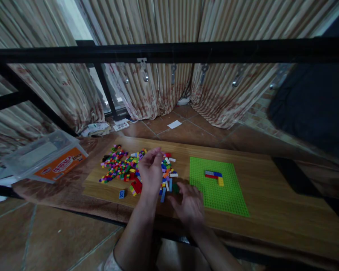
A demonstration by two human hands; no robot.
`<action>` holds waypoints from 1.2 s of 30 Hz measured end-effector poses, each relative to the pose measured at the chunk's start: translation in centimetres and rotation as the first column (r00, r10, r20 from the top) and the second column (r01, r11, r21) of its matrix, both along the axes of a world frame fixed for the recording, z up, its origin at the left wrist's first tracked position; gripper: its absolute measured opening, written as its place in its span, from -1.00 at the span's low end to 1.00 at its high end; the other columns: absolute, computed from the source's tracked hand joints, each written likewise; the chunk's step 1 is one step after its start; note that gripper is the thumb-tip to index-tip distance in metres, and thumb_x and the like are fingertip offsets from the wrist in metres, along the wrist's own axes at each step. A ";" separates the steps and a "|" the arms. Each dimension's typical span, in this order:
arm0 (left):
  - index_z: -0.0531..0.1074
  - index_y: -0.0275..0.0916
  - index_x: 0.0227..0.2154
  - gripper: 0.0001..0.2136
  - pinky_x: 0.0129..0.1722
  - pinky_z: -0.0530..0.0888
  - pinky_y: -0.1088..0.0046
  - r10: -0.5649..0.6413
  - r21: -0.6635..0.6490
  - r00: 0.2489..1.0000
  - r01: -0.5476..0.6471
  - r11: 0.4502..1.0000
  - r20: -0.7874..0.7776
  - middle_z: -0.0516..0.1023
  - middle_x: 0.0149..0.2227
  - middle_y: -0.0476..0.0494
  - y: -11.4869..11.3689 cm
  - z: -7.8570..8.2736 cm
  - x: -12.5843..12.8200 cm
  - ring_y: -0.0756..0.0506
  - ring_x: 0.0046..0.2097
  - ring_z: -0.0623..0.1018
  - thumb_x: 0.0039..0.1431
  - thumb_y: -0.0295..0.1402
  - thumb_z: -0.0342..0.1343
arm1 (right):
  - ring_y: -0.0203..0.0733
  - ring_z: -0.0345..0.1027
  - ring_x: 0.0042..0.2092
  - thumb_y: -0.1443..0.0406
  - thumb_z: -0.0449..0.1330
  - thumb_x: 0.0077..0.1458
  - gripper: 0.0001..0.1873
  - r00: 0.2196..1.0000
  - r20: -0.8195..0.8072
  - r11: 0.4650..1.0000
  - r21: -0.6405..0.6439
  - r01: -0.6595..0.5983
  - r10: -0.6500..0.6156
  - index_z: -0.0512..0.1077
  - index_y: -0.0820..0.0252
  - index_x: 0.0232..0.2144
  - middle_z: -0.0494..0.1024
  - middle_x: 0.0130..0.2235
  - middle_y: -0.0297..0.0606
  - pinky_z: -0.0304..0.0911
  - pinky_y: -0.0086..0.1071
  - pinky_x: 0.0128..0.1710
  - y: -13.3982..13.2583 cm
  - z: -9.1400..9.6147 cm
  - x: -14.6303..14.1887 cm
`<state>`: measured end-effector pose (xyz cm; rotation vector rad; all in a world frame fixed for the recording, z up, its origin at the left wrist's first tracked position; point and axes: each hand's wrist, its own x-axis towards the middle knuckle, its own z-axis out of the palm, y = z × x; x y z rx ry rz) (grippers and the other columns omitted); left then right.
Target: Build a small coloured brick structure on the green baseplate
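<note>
Over the pile of small colourful toy bricks (127,165), my left hand (151,169) is raised with its fingers curled together; whatever they hold, if anything, is hidden. My right hand (190,201) is low over the wooden board, its thumb and fingers apart. A dark green brick (175,188) lies by its fingertips, and long blue bricks (163,194) are a little to the left. To the right is a green baseplate (223,199), carrying a grey brick (209,172), a blue brick (217,174), a red brick (211,177) and a yellow brick (220,181).
A clear plastic box (45,154) with an orange label stands left of the wooden board (260,188). One blue brick (121,194) sits apart near the front edge. A black rail (169,54) crosses before striped curtains (169,22). Paper (174,124) lies on the tiled floor.
</note>
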<state>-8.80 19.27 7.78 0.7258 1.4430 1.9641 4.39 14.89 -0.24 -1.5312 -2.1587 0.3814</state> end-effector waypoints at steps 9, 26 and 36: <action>0.53 -0.33 -0.29 -0.78 -0.23 0.49 0.43 -0.038 0.016 0.998 0.037 0.999 0.054 0.58 -0.39 -0.08 0.0 0.2 0.0 -0.02 -0.30 0.55 -0.03 -0.38 0.16 | 0.03 0.34 -0.13 0.23 0.12 0.14 -0.78 0.992 0.067 0.994 -0.006 0.109 -0.109 0.43 0.17 -0.17 0.54 -0.20 -0.11 0.10 -0.15 -0.12 0.0 0.1 -1.3; 0.50 -0.25 -0.15 -0.75 -0.22 0.46 0.41 -0.621 -0.428 0.663 0.459 0.778 -0.418 0.60 -0.32 -0.11 -1.6 -3.3 6.8 -0.05 -0.30 0.56 0.16 -0.36 0.02 | -0.08 0.48 -0.29 0.15 0.11 0.12 -0.74 0.947 -0.111 0.953 -0.025 0.300 -0.301 0.48 0.20 -0.29 0.60 -0.31 -0.17 0.29 -0.26 -0.26 1.6 0.9 14.3; 0.34 -0.23 0.07 -0.61 -0.07 0.47 0.29 -0.686 -0.636 0.058 0.326 0.699 -0.725 0.54 -0.09 -0.19 -2.6 -6.1 11.7 -0.14 -0.09 0.54 0.20 -0.50 -0.12 | -0.13 0.43 -0.37 0.05 0.13 0.08 -0.70 0.902 0.041 0.903 0.006 0.430 -0.430 0.42 0.13 -0.48 0.56 -0.43 -0.25 0.09 -0.31 -0.35 2.3 -0.2 12.3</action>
